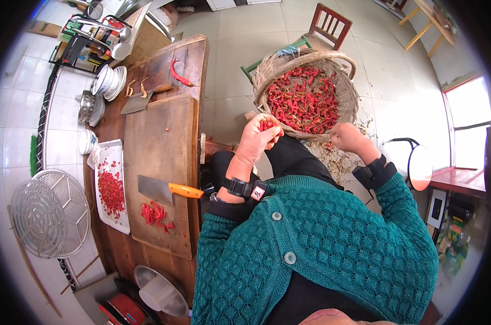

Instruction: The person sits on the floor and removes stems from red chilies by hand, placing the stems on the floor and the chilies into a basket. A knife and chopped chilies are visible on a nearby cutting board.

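My left hand (259, 136) is closed around several red chili peppers (266, 125), near the front rim of a wicker basket (348, 93). Many dried red chilies (302, 103) lie inside the basket. At the basket's front right, my right hand (347, 137) has curled fingers and is slightly blurred; whether it holds anything cannot be told. On the wooden cutting board (160, 142) to the left rest a cleaver with an orange handle (185, 190) and a small pile of red chilies (153, 214). Chopped red chili (111, 191) lies in a white tray (121, 225) beside the board.
A second cleaver (136, 103) and one long red chili (179, 74) lie on the wooden table (148, 260). Stacked bowls (107, 81) stand at its far left edge, a metal basin (180, 304) at its near end. Behind the basket is a wooden chair (330, 26); stem scraps (339, 162) litter the floor.
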`<move>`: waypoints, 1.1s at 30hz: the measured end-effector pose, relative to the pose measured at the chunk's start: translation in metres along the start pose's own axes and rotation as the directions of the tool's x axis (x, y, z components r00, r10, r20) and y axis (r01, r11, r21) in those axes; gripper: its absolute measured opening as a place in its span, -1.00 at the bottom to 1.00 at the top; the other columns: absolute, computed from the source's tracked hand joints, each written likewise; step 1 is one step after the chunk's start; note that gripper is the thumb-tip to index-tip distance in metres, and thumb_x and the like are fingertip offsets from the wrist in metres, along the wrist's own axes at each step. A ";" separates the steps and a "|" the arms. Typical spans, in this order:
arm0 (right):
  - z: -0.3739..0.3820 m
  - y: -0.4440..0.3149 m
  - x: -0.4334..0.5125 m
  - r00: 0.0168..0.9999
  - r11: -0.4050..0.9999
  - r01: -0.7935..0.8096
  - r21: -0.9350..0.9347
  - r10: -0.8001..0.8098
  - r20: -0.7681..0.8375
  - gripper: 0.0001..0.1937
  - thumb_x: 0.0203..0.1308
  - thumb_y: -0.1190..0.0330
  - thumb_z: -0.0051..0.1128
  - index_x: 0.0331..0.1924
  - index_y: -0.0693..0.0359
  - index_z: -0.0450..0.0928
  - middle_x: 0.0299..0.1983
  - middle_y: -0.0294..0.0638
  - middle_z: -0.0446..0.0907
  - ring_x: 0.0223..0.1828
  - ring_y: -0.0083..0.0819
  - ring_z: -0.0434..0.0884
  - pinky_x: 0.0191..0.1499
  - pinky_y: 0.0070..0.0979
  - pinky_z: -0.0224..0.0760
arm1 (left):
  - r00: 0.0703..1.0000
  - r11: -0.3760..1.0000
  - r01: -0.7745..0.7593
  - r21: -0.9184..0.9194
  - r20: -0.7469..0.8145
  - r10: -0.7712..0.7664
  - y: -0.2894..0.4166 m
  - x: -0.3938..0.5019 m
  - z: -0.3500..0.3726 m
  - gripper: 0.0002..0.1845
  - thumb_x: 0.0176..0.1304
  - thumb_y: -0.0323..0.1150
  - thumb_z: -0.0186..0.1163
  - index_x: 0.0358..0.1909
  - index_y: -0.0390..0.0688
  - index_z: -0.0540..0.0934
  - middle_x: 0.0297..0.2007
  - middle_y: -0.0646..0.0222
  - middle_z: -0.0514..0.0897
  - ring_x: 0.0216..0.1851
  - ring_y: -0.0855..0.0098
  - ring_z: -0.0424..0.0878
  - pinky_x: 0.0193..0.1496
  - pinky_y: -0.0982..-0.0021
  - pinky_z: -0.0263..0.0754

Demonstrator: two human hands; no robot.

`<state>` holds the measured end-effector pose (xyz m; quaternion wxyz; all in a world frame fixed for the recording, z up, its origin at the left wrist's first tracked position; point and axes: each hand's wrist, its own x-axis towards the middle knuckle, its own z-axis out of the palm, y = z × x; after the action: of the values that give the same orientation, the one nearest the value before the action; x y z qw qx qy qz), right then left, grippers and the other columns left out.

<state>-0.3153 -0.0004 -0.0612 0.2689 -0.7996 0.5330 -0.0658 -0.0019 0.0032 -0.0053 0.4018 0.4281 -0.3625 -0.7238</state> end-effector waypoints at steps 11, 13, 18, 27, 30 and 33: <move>0.091 0.023 0.116 0.958 0.987 -0.124 -0.105 0.147 0.247 -0.76 -0.06 0.45 0.13 -0.24 0.19 0.69 -0.25 0.03 0.67 -0.12 -0.04 0.64 -0.06 -0.23 0.52 | 0.996 0.994 0.080 -0.068 -0.033 -0.082 0.004 -0.003 -0.009 -0.86 0.32 -0.41 0.23 -0.37 -0.17 0.47 -0.59 0.50 0.45 -0.64 0.70 0.31 -0.68 0.66 0.04; 0.097 0.028 0.119 0.940 0.971 -0.130 -0.199 0.185 0.288 -0.76 -0.07 0.48 0.09 -0.28 0.16 0.70 -0.30 0.02 0.67 -0.18 -0.02 0.64 -0.10 -0.23 0.51 | 0.993 0.997 0.068 0.038 -0.103 -0.064 0.002 -0.004 -0.011 -0.79 0.31 -0.36 0.25 -0.43 -0.14 0.45 -0.62 0.49 0.43 -0.65 0.69 0.31 -0.70 0.65 0.02; 0.088 0.034 0.113 0.991 0.987 -0.101 0.127 0.089 0.100 -0.85 0.05 0.45 0.12 -0.32 0.28 0.67 -0.44 -0.08 0.69 -0.39 -0.16 0.69 -0.27 -0.32 0.56 | 0.968 0.988 0.082 -0.131 -0.226 -0.110 -0.006 0.006 -0.012 -0.70 0.37 -0.21 0.20 -0.48 -0.15 0.45 -0.67 0.46 0.40 -0.75 0.62 0.27 -0.74 0.60 0.06; 0.042 0.014 0.083 0.955 0.440 -0.257 0.860 0.251 0.157 -0.77 0.22 0.48 0.16 -0.06 0.38 0.60 -0.45 -0.28 0.62 -0.61 -0.60 0.56 -0.52 -0.63 0.47 | 0.976 0.983 0.180 -0.024 -0.117 -0.182 -0.010 0.013 -0.002 -0.72 0.38 -0.21 0.17 -0.36 -0.24 0.52 -0.69 0.52 0.37 -0.74 0.67 0.23 -0.75 0.60 0.06; 0.028 -0.009 0.076 0.971 0.251 -0.216 0.943 0.154 0.182 -0.76 0.27 0.48 0.10 -0.02 0.37 0.58 -0.45 -0.29 0.62 -0.60 -0.60 0.54 -0.49 -0.64 0.48 | 0.972 0.982 0.189 0.020 -0.146 -0.184 -0.008 0.012 0.001 -0.75 0.35 -0.24 0.22 -0.32 -0.25 0.55 -0.68 0.54 0.38 -0.75 0.69 0.23 -0.75 0.61 0.05; 0.015 -0.041 0.066 0.981 0.275 -0.192 0.942 0.023 0.193 -0.72 0.32 0.47 0.02 0.07 0.35 0.52 -0.47 -0.31 0.60 -0.56 -0.62 0.54 -0.45 -0.64 0.49 | 0.974 0.980 0.178 0.088 -0.157 -0.163 -0.006 0.012 0.006 -0.77 0.30 -0.26 0.27 -0.26 -0.25 0.57 -0.67 0.57 0.40 -0.74 0.71 0.24 -0.74 0.62 0.05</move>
<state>-0.2481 -0.0421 -0.0654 0.7343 -0.4436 0.4195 -0.2967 -0.0125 -0.0042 -0.0123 0.3416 0.5303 -0.3297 -0.7024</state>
